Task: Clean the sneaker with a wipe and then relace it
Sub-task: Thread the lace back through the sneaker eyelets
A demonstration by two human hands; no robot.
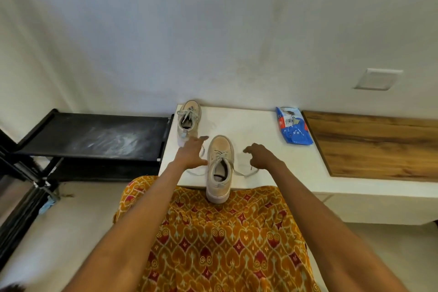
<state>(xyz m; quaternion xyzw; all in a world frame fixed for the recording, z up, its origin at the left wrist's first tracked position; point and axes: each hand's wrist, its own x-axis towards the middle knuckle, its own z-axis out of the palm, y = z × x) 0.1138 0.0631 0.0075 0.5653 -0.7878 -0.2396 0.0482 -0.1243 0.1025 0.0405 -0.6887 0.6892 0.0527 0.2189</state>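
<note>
Both hands hold nothing: left hand [193, 152] spread, right hand [260, 154] loosely curled, flanking the near sneaker [220, 168], whose long axis runs near-to-far; left is nearer.

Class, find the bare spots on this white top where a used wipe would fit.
Bare: between the far sneaker and the blue packet; also right of the right hand, before the wood panel. Crowded: around the near sneaker, between both hands, laces trailing; left hand.

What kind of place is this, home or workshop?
Most likely a home, perhaps an entryway or bedroom corner. Two sneakers sit on a low white ledge against a plain wall, beside a black rack and a wood-grain panel.
</note>
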